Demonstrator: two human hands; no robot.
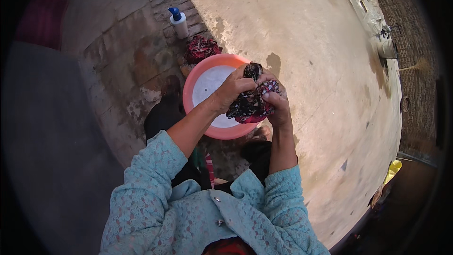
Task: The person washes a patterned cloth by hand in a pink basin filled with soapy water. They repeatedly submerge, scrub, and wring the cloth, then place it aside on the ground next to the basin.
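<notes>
Both my hands grip one bunched dark cloth with a red and pink flower pattern (250,106), held above the near right rim of a pink plastic basin (188,89). My left hand (231,90) clutches the cloth's upper left part. My right hand (275,101) squeezes its right side. The basin holds milky white water. My forearms come up from pale blue lace sleeves.
A second wad of red patterned cloth (200,48) lies on the ground behind the basin. A white bottle with a blue pump (179,22) stands farther back by the brick edge. A broom (415,67) leans at the far right wall. Pale concrete floor stretches to the right.
</notes>
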